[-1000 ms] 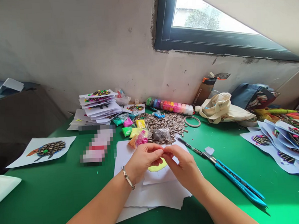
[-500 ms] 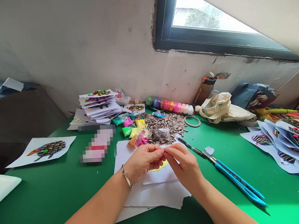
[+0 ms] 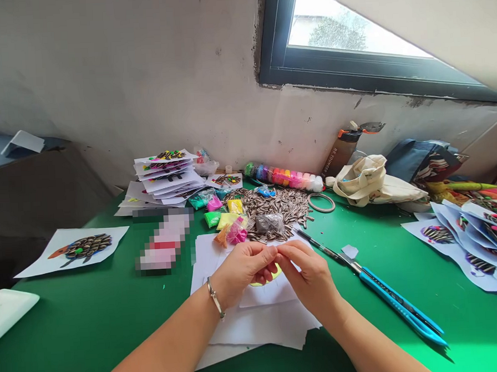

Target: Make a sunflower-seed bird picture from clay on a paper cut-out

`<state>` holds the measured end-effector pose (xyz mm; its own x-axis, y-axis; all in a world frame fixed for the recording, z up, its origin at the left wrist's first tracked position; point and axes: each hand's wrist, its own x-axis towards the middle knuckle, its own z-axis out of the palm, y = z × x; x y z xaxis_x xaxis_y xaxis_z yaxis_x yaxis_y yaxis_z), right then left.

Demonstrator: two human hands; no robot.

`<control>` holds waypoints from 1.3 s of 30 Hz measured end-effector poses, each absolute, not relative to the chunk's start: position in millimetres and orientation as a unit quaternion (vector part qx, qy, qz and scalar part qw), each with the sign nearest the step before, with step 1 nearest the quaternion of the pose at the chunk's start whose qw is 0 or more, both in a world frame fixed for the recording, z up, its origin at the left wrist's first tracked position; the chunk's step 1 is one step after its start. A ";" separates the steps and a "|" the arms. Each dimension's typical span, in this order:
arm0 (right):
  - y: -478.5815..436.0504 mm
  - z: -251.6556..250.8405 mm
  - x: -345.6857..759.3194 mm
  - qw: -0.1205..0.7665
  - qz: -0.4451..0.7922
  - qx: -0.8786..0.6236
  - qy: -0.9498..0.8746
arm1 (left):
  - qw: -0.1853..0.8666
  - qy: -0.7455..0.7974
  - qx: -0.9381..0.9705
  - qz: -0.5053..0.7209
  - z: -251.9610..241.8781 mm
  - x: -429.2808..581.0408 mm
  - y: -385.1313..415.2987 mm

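Observation:
My left hand (image 3: 253,266), with a bracelet at its wrist, is closed with thumb and forefinger pinched together. Against it, fingertip to fingertip, my right hand (image 3: 305,269) pinches too. Whatever lies between the fingertips is too small to make out. Both hands hover over white paper sheets (image 3: 272,321); a yellow patch (image 3: 262,281) on the top sheet shows partly beneath them. Beyond my hands lie a heap of striped sunflower seeds (image 3: 289,203) and small bags of coloured clay, among them a pink one (image 3: 236,231) and a grey one (image 3: 269,222).
A blue craft knife (image 3: 402,305) and a black pen (image 3: 318,243) lie on the right. A tape roll (image 3: 321,203) sits behind them. Seed pictures are stacked at the back left (image 3: 168,179) and far right (image 3: 476,240). One seed bird picture (image 3: 74,250) lies left. A bottle (image 3: 342,148) leans by the wall.
My hands stay pinched together over the paper, with only slight finger movement. The whole view has shifted a little.

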<state>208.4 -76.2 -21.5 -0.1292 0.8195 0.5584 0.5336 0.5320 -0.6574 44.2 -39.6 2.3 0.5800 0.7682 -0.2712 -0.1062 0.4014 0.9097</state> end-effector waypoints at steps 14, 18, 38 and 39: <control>-75.9 -22.0 208.5 0.481 0.146 -0.439 -0.745 | 0.755 0.368 0.465 0.278 4.9 43.5 -39.9; -75.3 -22.4 208.8 0.493 0.158 -0.433 -0.738 | 0.757 0.377 0.451 0.287 1.9 42.3 -37.7; -77.6 -20.6 210.1 0.489 0.167 -0.444 -0.732 | 0.774 0.361 0.441 0.276 4.8 41.7 -37.6; -77.7 -20.4 209.9 0.489 0.163 -0.443 -0.733 | 0.773 0.363 0.440 0.277 5.1 41.7 -37.7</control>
<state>209.9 -77.7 -20.4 -0.1292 0.8091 0.5732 0.4895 0.5548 -0.6728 41.7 -37.7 5.1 0.5828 0.7479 -0.3179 -0.1094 0.4598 0.8813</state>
